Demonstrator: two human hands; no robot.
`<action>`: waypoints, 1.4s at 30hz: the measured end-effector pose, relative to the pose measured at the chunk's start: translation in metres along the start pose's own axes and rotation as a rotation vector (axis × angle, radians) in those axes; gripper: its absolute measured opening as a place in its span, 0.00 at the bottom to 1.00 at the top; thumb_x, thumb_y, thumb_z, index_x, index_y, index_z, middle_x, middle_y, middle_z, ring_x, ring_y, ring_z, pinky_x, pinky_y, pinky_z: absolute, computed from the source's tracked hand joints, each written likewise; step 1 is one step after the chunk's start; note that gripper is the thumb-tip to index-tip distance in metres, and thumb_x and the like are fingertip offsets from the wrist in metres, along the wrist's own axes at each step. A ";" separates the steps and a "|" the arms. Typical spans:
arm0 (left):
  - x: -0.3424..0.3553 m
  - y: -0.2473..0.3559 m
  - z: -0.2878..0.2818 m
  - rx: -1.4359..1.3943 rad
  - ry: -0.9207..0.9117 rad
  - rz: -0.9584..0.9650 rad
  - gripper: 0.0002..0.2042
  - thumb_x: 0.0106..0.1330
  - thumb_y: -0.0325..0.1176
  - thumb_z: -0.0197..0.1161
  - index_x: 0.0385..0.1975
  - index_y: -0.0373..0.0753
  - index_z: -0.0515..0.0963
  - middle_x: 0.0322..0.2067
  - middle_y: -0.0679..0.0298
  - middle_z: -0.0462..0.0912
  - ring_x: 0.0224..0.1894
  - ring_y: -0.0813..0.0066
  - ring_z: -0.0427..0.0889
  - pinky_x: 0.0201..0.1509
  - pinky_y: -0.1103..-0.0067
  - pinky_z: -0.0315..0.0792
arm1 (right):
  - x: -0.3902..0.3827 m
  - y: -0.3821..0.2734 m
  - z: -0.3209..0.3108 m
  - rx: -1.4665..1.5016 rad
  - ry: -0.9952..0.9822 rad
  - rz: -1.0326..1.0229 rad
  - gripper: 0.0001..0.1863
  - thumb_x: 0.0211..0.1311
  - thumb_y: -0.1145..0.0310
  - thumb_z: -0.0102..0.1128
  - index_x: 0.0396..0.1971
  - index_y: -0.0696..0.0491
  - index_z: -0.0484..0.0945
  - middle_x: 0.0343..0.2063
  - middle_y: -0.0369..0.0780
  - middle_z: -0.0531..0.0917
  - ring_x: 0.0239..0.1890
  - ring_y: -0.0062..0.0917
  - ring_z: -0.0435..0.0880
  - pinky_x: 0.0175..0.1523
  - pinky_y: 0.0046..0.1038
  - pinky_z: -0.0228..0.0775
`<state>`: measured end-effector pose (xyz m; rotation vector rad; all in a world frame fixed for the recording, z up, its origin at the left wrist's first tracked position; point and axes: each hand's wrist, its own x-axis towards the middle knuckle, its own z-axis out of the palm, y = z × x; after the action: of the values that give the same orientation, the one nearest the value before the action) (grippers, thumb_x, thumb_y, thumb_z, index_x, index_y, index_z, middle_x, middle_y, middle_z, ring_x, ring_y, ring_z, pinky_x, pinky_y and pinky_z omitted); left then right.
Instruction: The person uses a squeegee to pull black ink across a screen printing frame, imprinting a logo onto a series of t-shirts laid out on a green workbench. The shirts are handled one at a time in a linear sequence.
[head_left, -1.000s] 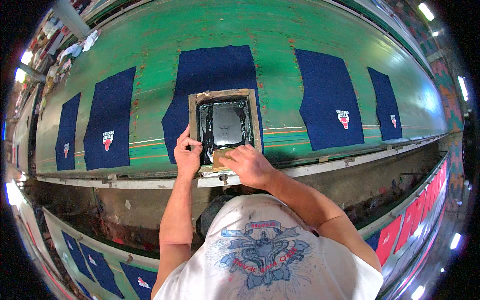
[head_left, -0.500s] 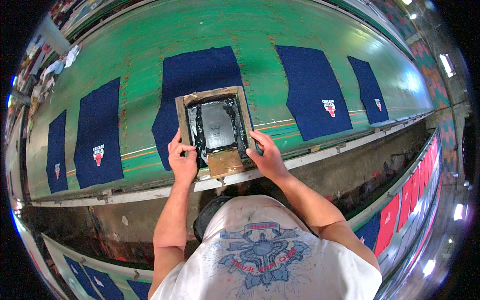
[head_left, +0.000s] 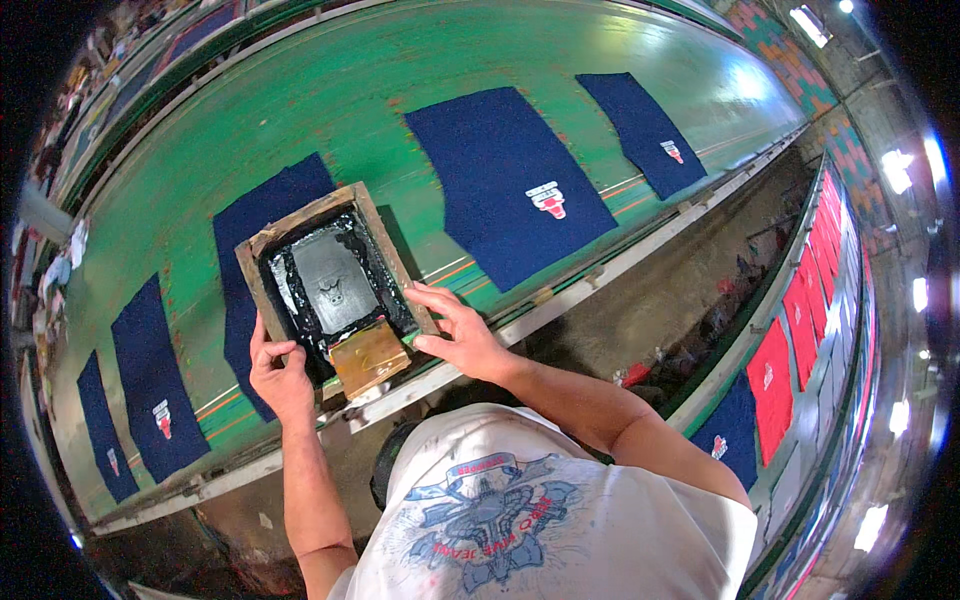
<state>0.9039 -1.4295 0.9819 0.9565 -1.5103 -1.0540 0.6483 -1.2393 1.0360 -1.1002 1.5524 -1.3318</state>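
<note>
Between my two hands is a wooden screen-printing frame (head_left: 383, 250), its mesh dark-edged with ink and bearing a small horned-head design. My left hand (head_left: 283, 378) grips its left side near the lower corner, thumb bent in. On the right side, my right hand (head_left: 462, 335) holds the wood with fingers and thumb. A squeegee (head_left: 370, 358) with a flat, tan-brown block rests inside the near end. The frame covers part of a dark blue fabric panel (head_left: 280, 205). A shadow falls beside its right edge; whether it touches the panel I cannot tell.
A long green table (head_left: 380, 150) runs across, with a pale rail (head_left: 560, 310) along its near edge. A printed blue panel (head_left: 510, 180) lies to the right, another printed panel (head_left: 155, 370) to the left. Behind on the right, a second table carries red panels (head_left: 770, 390).
My view has turned, so the table now slants up to the right. The frame and both hands appear further left and tilted. Both hands keep their hold on the frame.
</note>
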 end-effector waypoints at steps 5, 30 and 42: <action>-0.020 0.034 0.107 -0.105 0.005 -0.045 0.11 0.56 0.09 0.65 0.31 0.35 0.82 0.78 0.44 0.72 0.76 0.58 0.77 0.78 0.67 0.68 | -0.005 0.004 -0.107 -0.018 0.002 -0.095 0.38 0.69 0.80 0.67 0.78 0.51 0.71 0.81 0.44 0.61 0.82 0.32 0.63 0.80 0.39 0.66; -0.115 0.066 0.438 -0.080 0.007 -0.127 0.08 0.53 0.16 0.70 0.28 0.40 0.85 0.73 0.43 0.78 0.75 0.52 0.77 0.80 0.65 0.65 | -0.048 0.045 -0.437 -0.086 0.166 0.040 0.27 0.77 0.66 0.64 0.73 0.56 0.78 0.65 0.37 0.83 0.52 0.19 0.76 0.58 0.24 0.68; -0.113 0.063 0.441 -0.110 0.012 -0.211 0.08 0.53 0.15 0.70 0.26 0.38 0.85 0.72 0.43 0.79 0.74 0.54 0.78 0.79 0.65 0.66 | -0.049 0.048 -0.442 -0.036 0.109 0.047 0.29 0.79 0.64 0.63 0.76 0.55 0.75 0.72 0.41 0.79 0.63 0.21 0.76 0.64 0.24 0.68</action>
<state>0.4860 -1.2397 0.9650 1.0583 -1.3481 -1.2660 0.2400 -1.0568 1.0472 -1.0211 1.6772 -1.3571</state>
